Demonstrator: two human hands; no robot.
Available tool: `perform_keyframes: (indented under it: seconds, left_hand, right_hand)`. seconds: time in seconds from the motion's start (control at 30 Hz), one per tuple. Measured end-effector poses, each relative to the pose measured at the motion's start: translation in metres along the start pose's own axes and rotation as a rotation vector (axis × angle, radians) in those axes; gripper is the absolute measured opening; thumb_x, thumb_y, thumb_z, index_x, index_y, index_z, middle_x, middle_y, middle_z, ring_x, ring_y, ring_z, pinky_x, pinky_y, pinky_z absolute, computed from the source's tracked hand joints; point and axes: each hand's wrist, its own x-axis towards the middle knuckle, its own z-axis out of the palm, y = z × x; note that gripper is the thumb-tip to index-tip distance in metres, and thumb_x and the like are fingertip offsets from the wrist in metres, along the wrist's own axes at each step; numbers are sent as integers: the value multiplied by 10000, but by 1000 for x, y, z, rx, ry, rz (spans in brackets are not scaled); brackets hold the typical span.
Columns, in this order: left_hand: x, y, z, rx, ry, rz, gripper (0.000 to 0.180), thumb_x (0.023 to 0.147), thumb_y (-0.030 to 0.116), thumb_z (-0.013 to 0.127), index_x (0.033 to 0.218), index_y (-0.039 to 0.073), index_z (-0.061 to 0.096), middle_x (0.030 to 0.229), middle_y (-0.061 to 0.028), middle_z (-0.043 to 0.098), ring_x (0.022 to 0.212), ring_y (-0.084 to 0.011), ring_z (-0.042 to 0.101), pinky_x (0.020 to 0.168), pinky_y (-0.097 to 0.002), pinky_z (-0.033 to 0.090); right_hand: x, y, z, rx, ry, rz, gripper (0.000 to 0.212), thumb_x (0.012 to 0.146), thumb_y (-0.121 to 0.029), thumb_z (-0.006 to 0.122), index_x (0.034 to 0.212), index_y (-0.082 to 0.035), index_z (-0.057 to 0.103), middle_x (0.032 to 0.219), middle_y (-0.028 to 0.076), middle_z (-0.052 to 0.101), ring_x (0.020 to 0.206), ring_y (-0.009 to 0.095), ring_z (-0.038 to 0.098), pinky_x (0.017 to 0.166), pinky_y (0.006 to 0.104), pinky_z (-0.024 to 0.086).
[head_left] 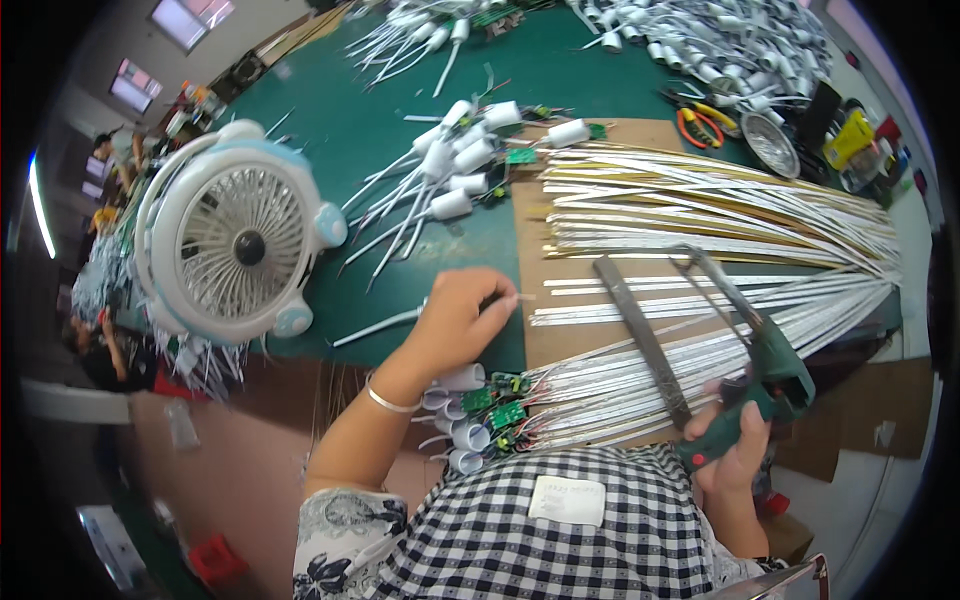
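Observation:
My right hand [738,455] is wrapped around the handle of a green soldering gun [778,365]. Its metal tip points away from me, over the white strips. My left hand [468,308] is closed in a pinch at the left edge of a brown board; a tiny pale end shows at the fingertips, too small to name. Right of those fingers lie the ends of several loose white LED strips [600,316]. Nearer me, more strips are joined by thin wires to green circuit boards [508,413] and white lamp caps [470,435].
A dark flat bar [640,340] lies across the strips. A white fan [245,245] stands at the left. White caps with cables [450,205] lie beyond my left hand, and a larger heap [720,50] at the far right. Pliers [700,128] are near a metal dish [770,145].

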Motion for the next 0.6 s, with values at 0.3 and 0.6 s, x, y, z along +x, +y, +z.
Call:
perform_keyframes:
  seconds: [0.3, 0.6]
  left_hand:
    - [-10, 43, 13, -371, -309, -179, 116, 892, 119, 651, 913, 5, 653, 809, -45, 687, 764, -111, 623, 746, -269, 490]
    - [-14, 46, 26, -506, -304, -202, 135, 868, 123, 661, 912, -4, 655, 763, -66, 676, 698, -119, 604, 648, -282, 477]
  right_hand:
    - [30, 18, 66, -235, -256, 270, 209, 864, -66, 665, 1035, 24, 583, 887, 65, 648, 743, 147, 656, 661, 280, 534]
    - [32, 44, 85, -426, -325, 152, 209, 843, -113, 694, 998, 5, 619, 943, 46, 641, 870, 115, 597, 773, 279, 487]
